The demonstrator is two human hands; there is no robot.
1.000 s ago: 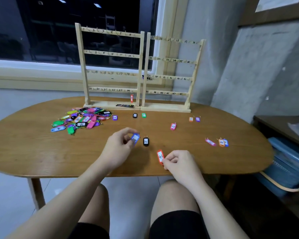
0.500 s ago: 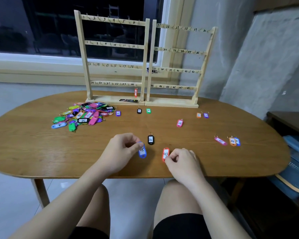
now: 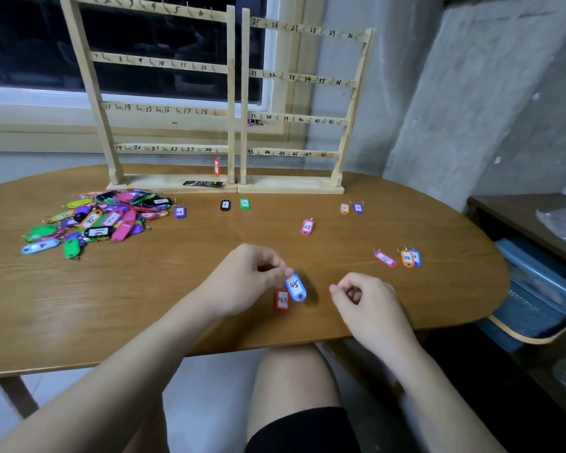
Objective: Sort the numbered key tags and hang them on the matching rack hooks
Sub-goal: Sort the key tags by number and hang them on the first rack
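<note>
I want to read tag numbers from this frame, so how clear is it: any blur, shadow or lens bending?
Head view: the blue tag in the left hand reads 45 sharply, and the red tag beside it is legible; numbers in the tag pile are mostly too small; the tabletop edge and rack posts bow from the wide lens; a soft shadow lies beside the blue tag.

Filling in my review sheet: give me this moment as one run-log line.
left hand: pinches blue tag 45 | right hand: curled, holds nothing | red tag 43: flat on table | rack: one red tag hung
</note>
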